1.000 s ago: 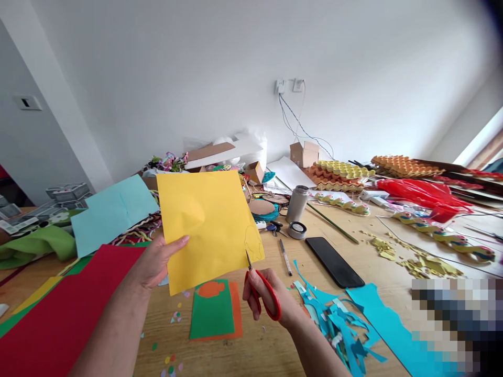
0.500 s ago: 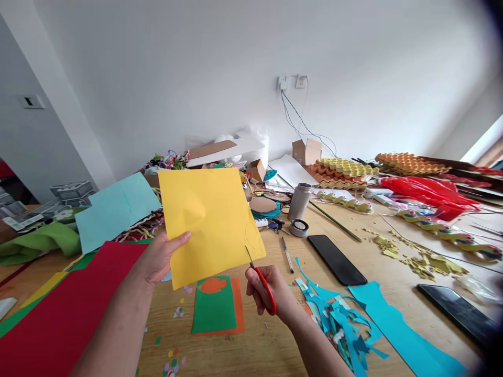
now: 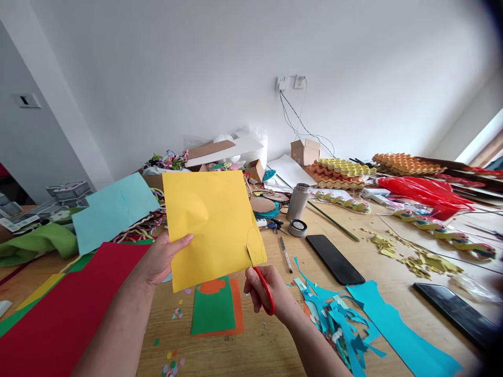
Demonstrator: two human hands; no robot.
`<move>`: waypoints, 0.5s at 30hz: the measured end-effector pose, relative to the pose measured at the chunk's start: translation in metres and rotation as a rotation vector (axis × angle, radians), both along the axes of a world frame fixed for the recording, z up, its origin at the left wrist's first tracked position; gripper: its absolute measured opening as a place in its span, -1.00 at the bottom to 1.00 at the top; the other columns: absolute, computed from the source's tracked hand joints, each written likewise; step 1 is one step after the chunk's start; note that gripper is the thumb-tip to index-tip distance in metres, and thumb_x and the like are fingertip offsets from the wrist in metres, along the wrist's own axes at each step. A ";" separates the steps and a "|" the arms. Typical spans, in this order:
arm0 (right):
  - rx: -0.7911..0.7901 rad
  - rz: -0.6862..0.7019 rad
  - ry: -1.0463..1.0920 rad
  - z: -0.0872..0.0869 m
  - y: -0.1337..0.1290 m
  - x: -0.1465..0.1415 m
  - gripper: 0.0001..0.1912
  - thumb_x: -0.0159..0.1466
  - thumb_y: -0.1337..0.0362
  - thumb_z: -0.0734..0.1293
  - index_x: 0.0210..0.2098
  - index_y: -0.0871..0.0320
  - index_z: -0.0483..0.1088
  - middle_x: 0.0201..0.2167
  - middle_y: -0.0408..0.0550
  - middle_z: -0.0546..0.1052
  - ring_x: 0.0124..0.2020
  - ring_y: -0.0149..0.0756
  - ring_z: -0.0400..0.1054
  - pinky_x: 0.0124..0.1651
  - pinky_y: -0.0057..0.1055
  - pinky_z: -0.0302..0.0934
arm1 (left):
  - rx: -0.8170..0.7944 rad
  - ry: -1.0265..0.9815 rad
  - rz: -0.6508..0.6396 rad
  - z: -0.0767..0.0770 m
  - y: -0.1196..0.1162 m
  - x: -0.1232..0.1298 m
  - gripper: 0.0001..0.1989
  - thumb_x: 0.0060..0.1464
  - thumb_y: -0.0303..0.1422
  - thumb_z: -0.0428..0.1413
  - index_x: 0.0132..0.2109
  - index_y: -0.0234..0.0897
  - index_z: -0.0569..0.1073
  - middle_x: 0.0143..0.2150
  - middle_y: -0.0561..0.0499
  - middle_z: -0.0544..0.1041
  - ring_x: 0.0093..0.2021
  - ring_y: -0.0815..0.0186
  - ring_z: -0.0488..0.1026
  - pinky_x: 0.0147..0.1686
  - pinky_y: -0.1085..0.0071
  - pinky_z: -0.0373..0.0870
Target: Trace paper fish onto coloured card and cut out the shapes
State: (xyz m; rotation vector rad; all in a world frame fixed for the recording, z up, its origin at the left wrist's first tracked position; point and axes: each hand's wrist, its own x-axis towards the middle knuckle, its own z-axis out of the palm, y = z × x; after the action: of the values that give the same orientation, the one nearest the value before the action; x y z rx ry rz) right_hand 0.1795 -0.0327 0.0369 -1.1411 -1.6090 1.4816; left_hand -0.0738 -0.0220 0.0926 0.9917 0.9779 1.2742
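Note:
My left hand (image 3: pixel 163 257) pinches the left edge of a yellow paper sheet (image 3: pixel 210 220), thumb on the near face, and holds it up above the table. A thin outline is drawn in the sheet's lower right corner. Red-handled scissors (image 3: pixel 265 291) are gripped in my right hand (image 3: pixel 267 293), with the blade at the sheet's lower edge beside the drawn outline. Whether the blades are parted is hard to see. Beneath the sheet lie a green paper piece (image 3: pixel 214 314) and an orange paper (image 3: pixel 238 309).
Blue paper scraps (image 3: pixel 338 324) lie to the right, near a black phone (image 3: pixel 335 259), a pen (image 3: pixel 286 255) and a grey bottle (image 3: pixel 298 201). Red paper (image 3: pixel 86 298) covers the left side. Egg trays (image 3: pixel 341 170) and a red plastic bag (image 3: pixel 424 193) sit farther back.
The yellow sheet has turned and shifted slightly, and the scissors' blade now overlaps its lower edge beside the outline. Both hands keep their grips.

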 end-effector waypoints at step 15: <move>-0.031 -0.044 0.019 -0.004 0.002 -0.002 -0.34 0.07 -0.35 0.22 -0.65 0.17 0.26 -0.88 -0.21 0.25 -0.86 -0.53 0.07 -0.78 -0.58 -0.17 | -0.031 -0.003 0.018 0.003 -0.002 0.005 -0.46 -0.10 -0.30 0.32 0.08 -0.26 0.47 0.03 -0.18 0.54 0.01 -0.05 0.49 -0.17 0.24 0.55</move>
State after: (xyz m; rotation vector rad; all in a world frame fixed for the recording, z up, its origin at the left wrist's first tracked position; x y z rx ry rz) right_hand 0.1771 -0.0305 0.0333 -1.1689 -1.5437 1.4895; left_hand -0.0684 -0.0240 0.0960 0.9584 1.0039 1.2714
